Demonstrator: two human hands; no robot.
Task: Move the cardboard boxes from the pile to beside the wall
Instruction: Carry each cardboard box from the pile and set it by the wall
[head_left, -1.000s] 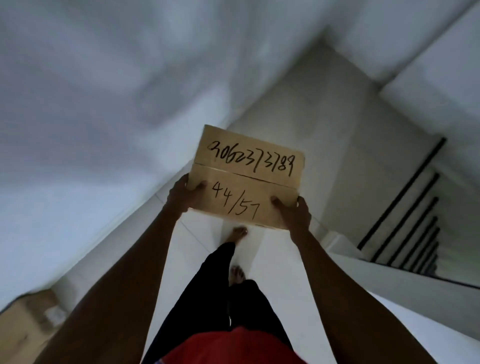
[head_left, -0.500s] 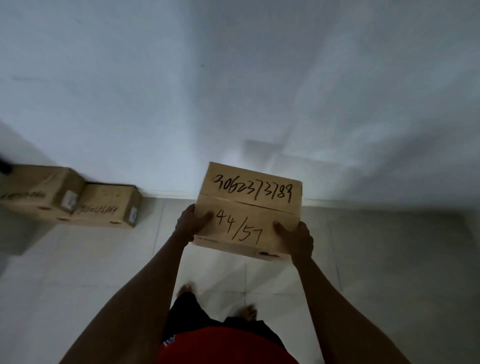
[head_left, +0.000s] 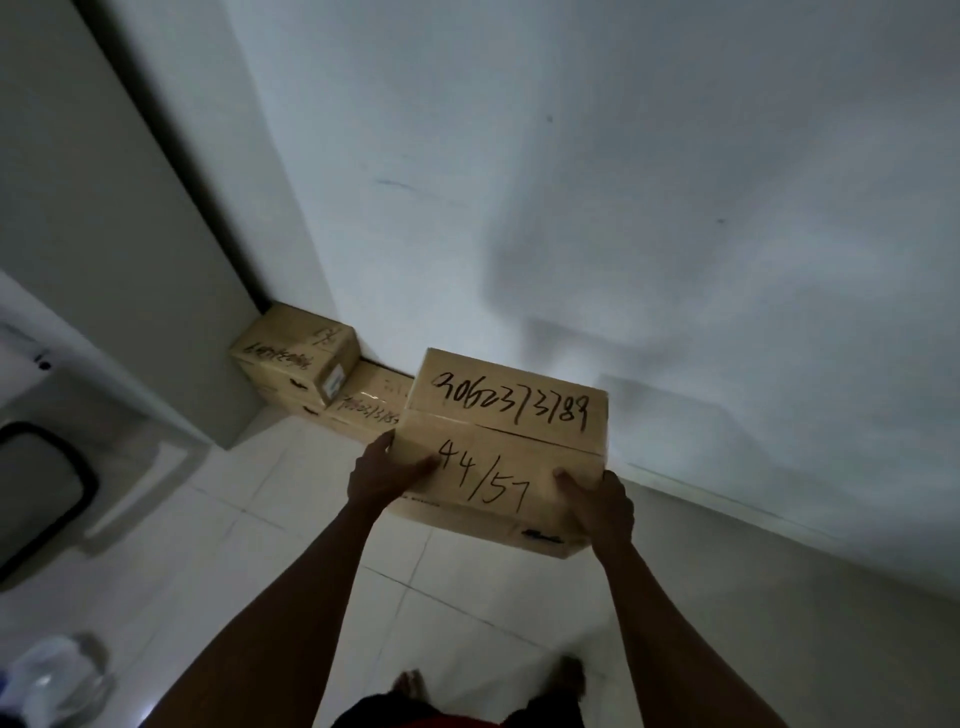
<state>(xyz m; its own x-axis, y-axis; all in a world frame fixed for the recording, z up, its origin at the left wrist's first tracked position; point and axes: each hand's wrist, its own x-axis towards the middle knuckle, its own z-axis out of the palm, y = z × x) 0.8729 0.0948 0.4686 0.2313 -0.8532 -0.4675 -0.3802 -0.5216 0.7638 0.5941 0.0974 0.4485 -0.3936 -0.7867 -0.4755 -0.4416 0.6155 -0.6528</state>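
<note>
I hold a cardboard box (head_left: 506, 415) marked "3062373789" and "44/57" out in front of me, above the floor. My left hand (head_left: 382, 475) grips its near left edge and my right hand (head_left: 602, 506) grips its near right corner. Against the white wall (head_left: 623, 208), behind and left of the held box, a stacked box (head_left: 293, 353) sits in the corner on a lower one, and another box (head_left: 371, 402) lies beside it, partly hidden by the held box.
A grey door or panel (head_left: 104, 234) with a dark edge meets the wall at the left. A dark-rimmed object (head_left: 41, 488) and a pale blurry item (head_left: 52, 680) lie on the tiled floor (head_left: 467, 613) at the far left. My bare feet show at the bottom.
My view has swung from the stairway to the wall and then left. The boxes by the wall are now much nearer, just behind the carried box. Both hands keep the same grip.
</note>
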